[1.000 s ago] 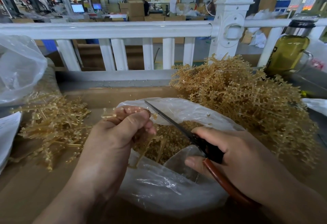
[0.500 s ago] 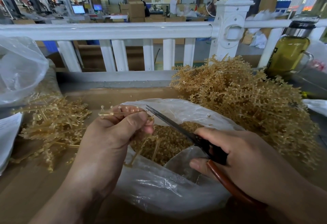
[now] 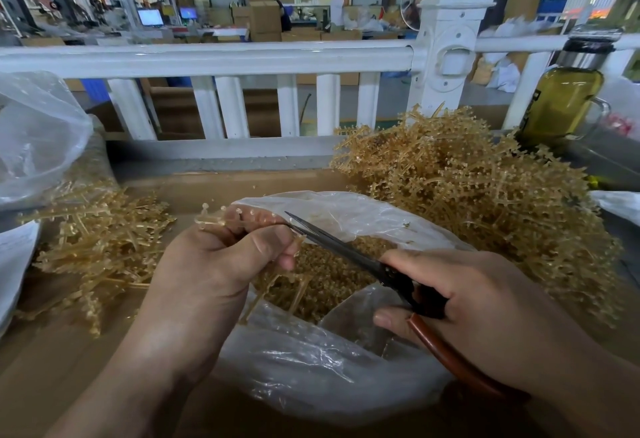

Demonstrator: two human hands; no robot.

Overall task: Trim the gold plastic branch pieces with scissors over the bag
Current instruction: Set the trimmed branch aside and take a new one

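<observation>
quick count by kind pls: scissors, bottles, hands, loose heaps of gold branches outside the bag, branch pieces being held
scissors: 1
bottle: 1
hands: 2, left hand and right hand
heaps of gold branches: 2, left heap and right heap
held branch piece: 1
total: 7

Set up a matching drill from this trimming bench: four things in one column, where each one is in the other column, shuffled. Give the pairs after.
Things
1. scissors
2. bottle
3. large branch pile
4. branch piece

Places
a. gripped in the left hand
b. standing far right, by the white railing
c. held in the right hand
d. heaped to the right of the bag

Pairs: 1-c, 2-b, 3-d, 4-a
</observation>
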